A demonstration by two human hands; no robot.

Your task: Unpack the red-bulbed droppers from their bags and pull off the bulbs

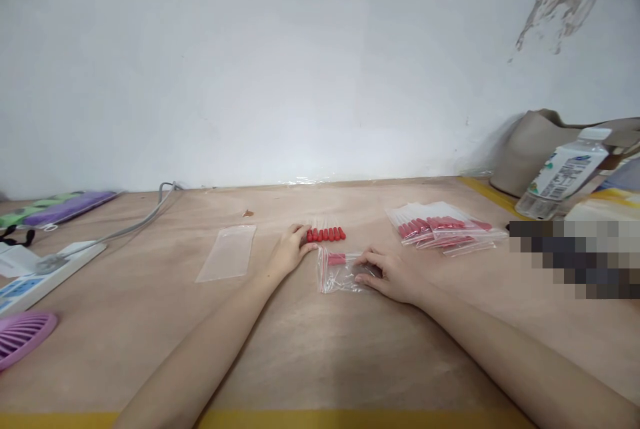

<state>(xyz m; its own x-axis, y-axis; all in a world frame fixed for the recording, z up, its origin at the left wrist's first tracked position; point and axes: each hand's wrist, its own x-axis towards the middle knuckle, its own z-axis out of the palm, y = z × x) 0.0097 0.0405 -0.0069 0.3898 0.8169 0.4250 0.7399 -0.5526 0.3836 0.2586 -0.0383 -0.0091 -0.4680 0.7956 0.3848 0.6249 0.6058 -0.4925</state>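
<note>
A row of several droppers (327, 234) with red bulbs and thin clear tubes lies on the table, bulbs toward me. At the row's left end, my left hand (290, 249) has its fingers closed on the leftmost dropper. Just below the row is a clear zip bag (345, 276), its zip edge on the left; one red-bulbed dropper (337, 259) lies along its upper side, inside it. My right hand (393, 274) grips the bag's right end with bent fingers and thumb. Part of that end is hidden under the fingers.
Filled zip bags (440, 226) with red-bulbed droppers are piled to the right. An empty clear bag (227, 254) lies flat on the left. A power strip (75, 259) with cable and a purple fan (25, 338) sit far left. A plastic bottle (565, 172) leans at the right.
</note>
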